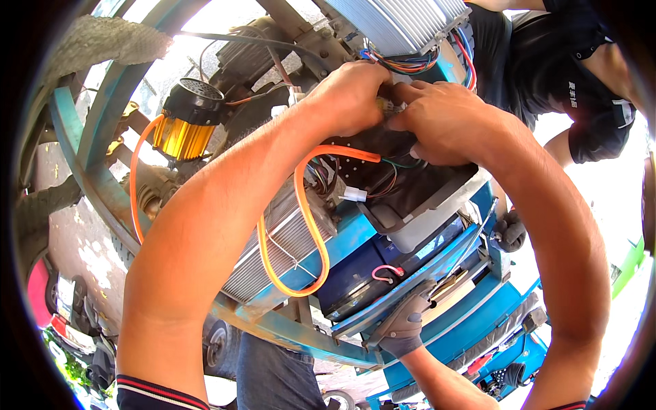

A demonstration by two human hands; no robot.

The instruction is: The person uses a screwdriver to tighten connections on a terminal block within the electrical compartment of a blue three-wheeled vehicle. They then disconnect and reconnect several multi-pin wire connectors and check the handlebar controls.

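My left hand [355, 96] and my right hand [444, 119] meet at the upper middle, just below a finned silver metal box [406, 24]. The fingers of both are closed, pinching at something small and pale between them that they mostly cover. Thin coloured wires [413, 65] come out of the box right above my fingers. Under my right wrist lies an open grey plastic tray [437, 215]. A loop of orange tubing [321, 249] hangs below my left forearm, and a white connector [354, 195] on wires rests by the tray.
A second finned unit [239, 273] and a dark blue battery [355, 280] sit in the blue metal frame [287, 335]. To the left stands a gold and black cylinder [184, 126]. Another person's gloved hand [406, 318] grips the frame below. A person in black [553, 82] is at upper right.
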